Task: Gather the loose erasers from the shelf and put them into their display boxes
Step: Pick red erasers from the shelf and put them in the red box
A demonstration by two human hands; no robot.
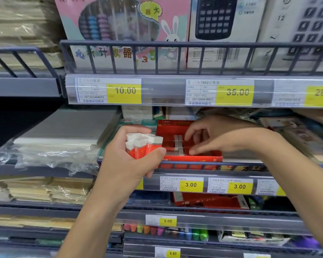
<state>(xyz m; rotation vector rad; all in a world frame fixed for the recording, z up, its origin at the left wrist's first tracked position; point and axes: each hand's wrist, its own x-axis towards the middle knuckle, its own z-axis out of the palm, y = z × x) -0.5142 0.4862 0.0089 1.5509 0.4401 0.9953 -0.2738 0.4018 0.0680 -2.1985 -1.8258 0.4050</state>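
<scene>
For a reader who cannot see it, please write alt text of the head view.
A left hand grips a bunch of erasers while the right hand reaches into a red display box on a shop shelf.

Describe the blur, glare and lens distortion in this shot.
Head view: wide-angle bending bows the shelf rails; glare streaks the plastic wrap at left; the edges and upper boxes are soft, while the left hand, its erasers and the right hand stay fairly sharp.
</scene>
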